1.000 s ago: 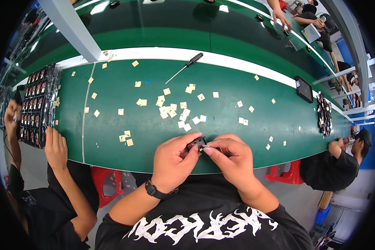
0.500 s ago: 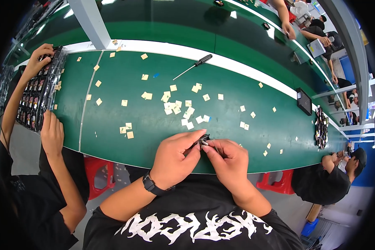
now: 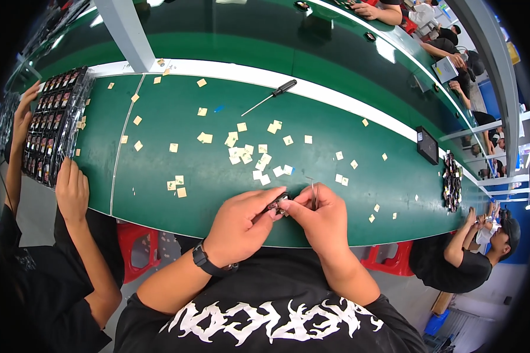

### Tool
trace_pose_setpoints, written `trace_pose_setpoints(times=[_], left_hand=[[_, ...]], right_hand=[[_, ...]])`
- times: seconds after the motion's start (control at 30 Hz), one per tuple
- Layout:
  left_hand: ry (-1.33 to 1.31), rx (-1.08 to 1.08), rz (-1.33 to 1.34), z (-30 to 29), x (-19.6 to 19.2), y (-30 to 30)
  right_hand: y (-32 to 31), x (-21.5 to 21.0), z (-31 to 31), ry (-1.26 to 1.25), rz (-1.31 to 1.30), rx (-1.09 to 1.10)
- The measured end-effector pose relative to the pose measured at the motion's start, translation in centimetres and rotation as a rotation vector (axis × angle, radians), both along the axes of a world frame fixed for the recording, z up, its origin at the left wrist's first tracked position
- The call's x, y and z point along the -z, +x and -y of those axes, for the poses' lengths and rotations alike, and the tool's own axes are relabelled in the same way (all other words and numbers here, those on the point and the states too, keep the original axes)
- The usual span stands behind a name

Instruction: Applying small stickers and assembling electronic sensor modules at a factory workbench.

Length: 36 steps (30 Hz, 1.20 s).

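Note:
Close to the table's near edge, my left hand is closed around a small black part with shiny spots, largely hidden by the fingers. My right hand meets it there, thumb and fingertip pressed on the part's right side. A thin metal tool sticks up from the curled fingers of my right hand; its far end is bent or blurred, and its kind is hard to make out. Beyond my hands, several small pale-yellow paper squares lie scattered over the green table.
A black-handled screwdriver lies near the white ledge. At the right are a black box and a pile of dark parts. On the left, a co-worker's hands are beside a tray of black units. A grey post stands behind.
The thin metal tool, earlier hardly visible, now points up out of my right hand. My right thumb has shifted onto the black part. The left co-worker's far hand has moved off the tray's top.

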<state>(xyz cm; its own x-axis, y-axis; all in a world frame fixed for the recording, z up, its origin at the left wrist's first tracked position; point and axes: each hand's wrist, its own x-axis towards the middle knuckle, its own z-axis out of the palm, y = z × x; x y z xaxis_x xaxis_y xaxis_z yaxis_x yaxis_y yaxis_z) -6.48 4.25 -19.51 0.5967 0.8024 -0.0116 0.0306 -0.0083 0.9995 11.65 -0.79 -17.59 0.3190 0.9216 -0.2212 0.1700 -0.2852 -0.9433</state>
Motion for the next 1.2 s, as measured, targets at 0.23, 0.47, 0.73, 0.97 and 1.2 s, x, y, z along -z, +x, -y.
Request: trace_pose_setpoints(times=[0.23,0.47,0.73,0.97,1.2], left_hand=[[-0.075,0.04,0.104,-0.3,0.6,-0.8],[-0.39,-0.006,0.212,0.2,-0.5,-0.3],[-0.065,-0.358,-0.071,-0.6,-1.5,-5.6],[0.051,-0.787,-0.27,-7.8,4.0,-25.6],[0.245,-0.744,-0.646,-11.2,5.3,-35.7]], right_hand=[[0.6,0.1,-0.7,-0.089,-0.207,-0.107],[1.1,-1.0,-0.6,-0.105,-0.175,-0.191],[14.3,-2.4,6.9,0.026,-0.061,0.102],[36.5,2.1,17.0,0.01,0.909,0.93],[47.8,4.2,17.4,-0.083,1.338,0.994]])
